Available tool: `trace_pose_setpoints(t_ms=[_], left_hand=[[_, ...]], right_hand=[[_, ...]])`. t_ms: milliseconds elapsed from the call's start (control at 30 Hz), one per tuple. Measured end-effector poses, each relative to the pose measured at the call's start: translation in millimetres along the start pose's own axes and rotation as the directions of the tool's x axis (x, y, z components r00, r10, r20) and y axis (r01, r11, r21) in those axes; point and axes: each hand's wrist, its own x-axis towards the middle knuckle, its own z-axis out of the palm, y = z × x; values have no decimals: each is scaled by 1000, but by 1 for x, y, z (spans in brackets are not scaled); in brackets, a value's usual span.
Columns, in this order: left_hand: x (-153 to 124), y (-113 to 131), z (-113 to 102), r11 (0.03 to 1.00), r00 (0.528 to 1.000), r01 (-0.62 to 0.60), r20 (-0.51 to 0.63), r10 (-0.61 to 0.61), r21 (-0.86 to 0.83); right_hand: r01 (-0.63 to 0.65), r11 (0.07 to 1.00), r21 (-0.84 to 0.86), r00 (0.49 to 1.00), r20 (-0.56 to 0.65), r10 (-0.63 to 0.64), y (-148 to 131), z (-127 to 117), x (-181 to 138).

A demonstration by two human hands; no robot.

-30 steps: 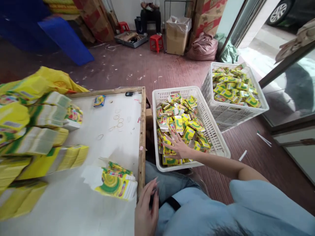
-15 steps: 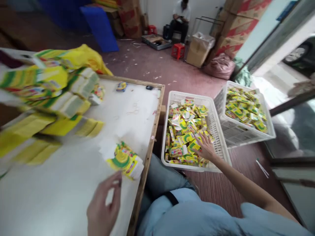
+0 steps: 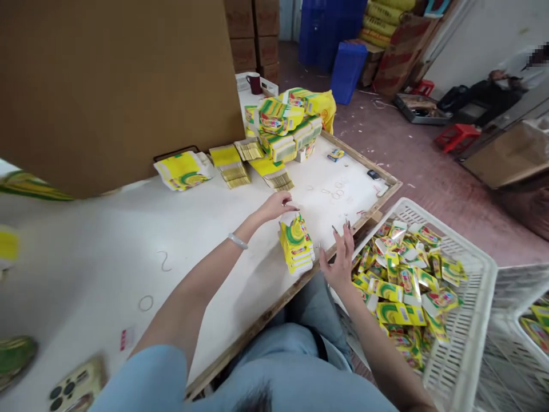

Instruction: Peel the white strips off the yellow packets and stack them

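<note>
A small stack of flat yellow-and-green printed cartons (image 3: 297, 243) lies on the white table by its front edge, with white end flaps toward me. My left hand (image 3: 277, 207) is at the stack's far end, thumb and curled fingers a little apart; whether they touch the flaps I cannot tell. My right hand (image 3: 341, 260) is raised over the table edge, right of the stack, fingers spread and holding nothing. Below it on the right, a white plastic basket (image 3: 476, 269) is filled with loose cartons (image 3: 390, 313) of the same print.
Bundles of flat cartons (image 3: 229, 166) and yellow packs (image 3: 274, 117) lie along the table's far side by a large brown cardboard box (image 3: 128, 86). Rubber bands (image 3: 146, 302), a phone (image 3: 77, 386) and a small blue box (image 3: 337, 155) are on the table. A person sits far right.
The view has swung left. My right hand has come from the cartons in the basket to beside the stack. My left hand has moved to the stack's far end.
</note>
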Motion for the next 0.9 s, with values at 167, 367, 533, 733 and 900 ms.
trace_pose_setpoints(t_ms=[167, 367, 533, 733, 900], left_hand=[[-9, 23, -17, 993, 990, -122, -72, 122, 6], [-55, 81, -20, 985, 970, -139, -214, 114, -104], [-103, 111, -12, 954, 966, -85, -260, 8, -287], [-161, 123, 48, 846, 963, -252, -211, 170, -469], [-170, 121, 80, 776, 978, -209, -116, 175, -595]], right_hand=[[-106, 985, 136, 993, -36, 111, -17, 8, 21], [-108, 983, 149, 988, -89, 123, -28, 28, 57], [-126, 927, 354, 982, -90, 168, -43, 19, 45], [-360, 645, 674, 906, 88, 413, -73, -14, 14], [-508, 413, 756, 798, 232, 557, -85, -29, 3]])
